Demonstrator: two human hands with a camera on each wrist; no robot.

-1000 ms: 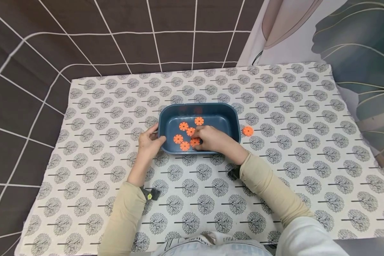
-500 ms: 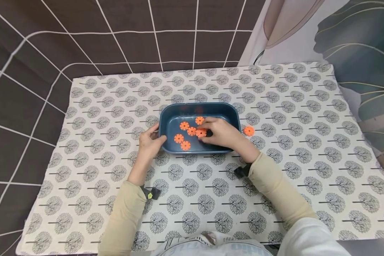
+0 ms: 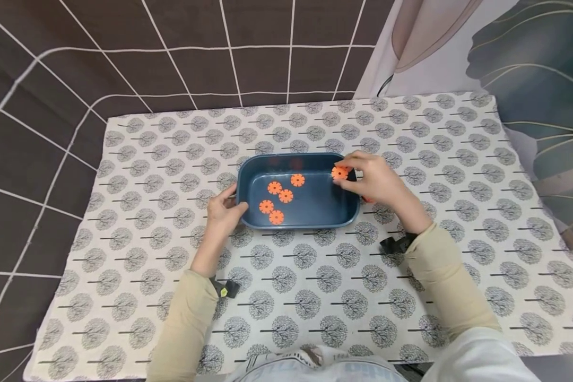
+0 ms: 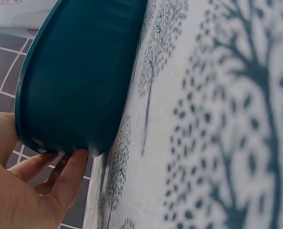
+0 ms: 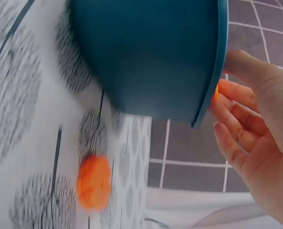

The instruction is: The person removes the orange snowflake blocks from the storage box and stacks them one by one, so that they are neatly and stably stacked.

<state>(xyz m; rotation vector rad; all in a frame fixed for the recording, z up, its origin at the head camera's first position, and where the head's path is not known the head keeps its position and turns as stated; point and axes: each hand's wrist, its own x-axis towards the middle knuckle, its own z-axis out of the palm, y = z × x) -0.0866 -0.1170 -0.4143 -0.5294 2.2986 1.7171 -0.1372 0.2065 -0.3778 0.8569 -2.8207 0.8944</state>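
Observation:
A dark blue rectangular tub stands mid-table, with several orange notched plastic discs lying on its floor toward the left. My left hand grips the tub's left end, thumb over the rim and fingers against the outer wall. Over the tub's right end, my right hand pinches one orange notched disc between thumb and fingers, at about rim height. The right wrist view catches only the edge of this disc beside the rim. Another orange disc lies on the cloth right of the tub, mostly hidden under my hand in the head view.
A white cloth with a tree print covers the table. Behind and left hangs a dark curtain with white grid lines. A patterned drape hangs at the right, and a dark cable shows at the back edge.
My right hand has picked up a disc from the tub's floor and carried it right and up to the tub's right end. My left hand and the tub have stayed put.

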